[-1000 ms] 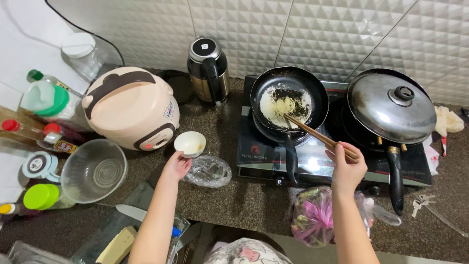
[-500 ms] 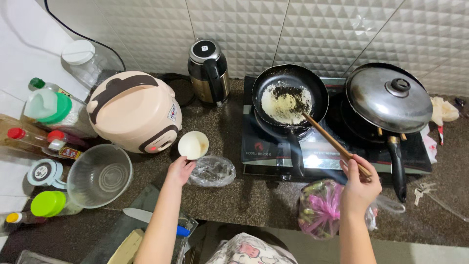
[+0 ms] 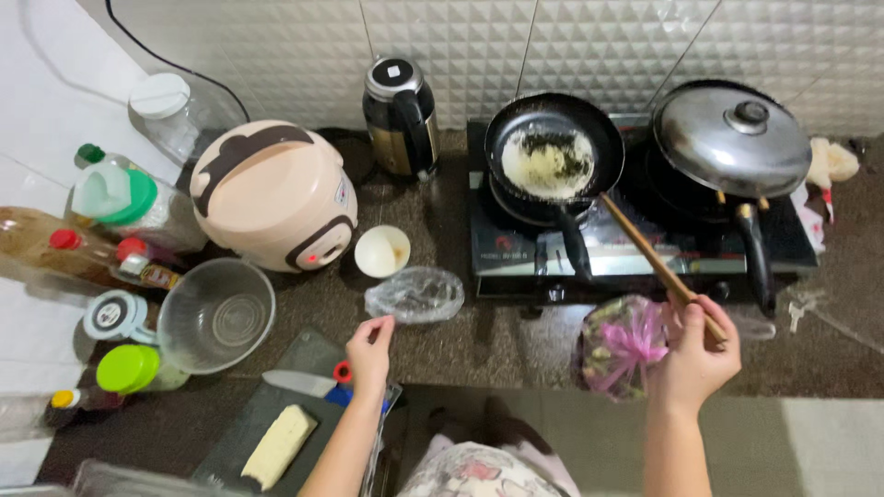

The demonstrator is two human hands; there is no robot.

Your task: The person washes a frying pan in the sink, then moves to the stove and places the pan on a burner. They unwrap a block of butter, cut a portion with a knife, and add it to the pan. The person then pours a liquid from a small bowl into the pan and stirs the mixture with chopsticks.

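Meanwhile, at my stove: my right hand (image 3: 692, 354) is clamped on wooden chopsticks (image 3: 656, 264), tips near the frying pan (image 3: 553, 155) where a thin egg layer (image 3: 547, 164) cooks on the left burner. My left hand (image 3: 370, 348), loosely curled and holding nothing, hovers by the crumpled plastic bag (image 3: 415, 294) (small white bowl (image 3: 382, 250) just beyond). Left unattended, the egg could scorch, I judge; the pan handle juts toward me, easily knocked.

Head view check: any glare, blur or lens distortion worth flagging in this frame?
Head view: wide-angle bending, the counter edges and tiled wall curve outward; glare on the steel pan lid and on the tiles at top; both hands, left and right, fairly sharp, as are the chopsticks; the lower left corner is darker and soft.
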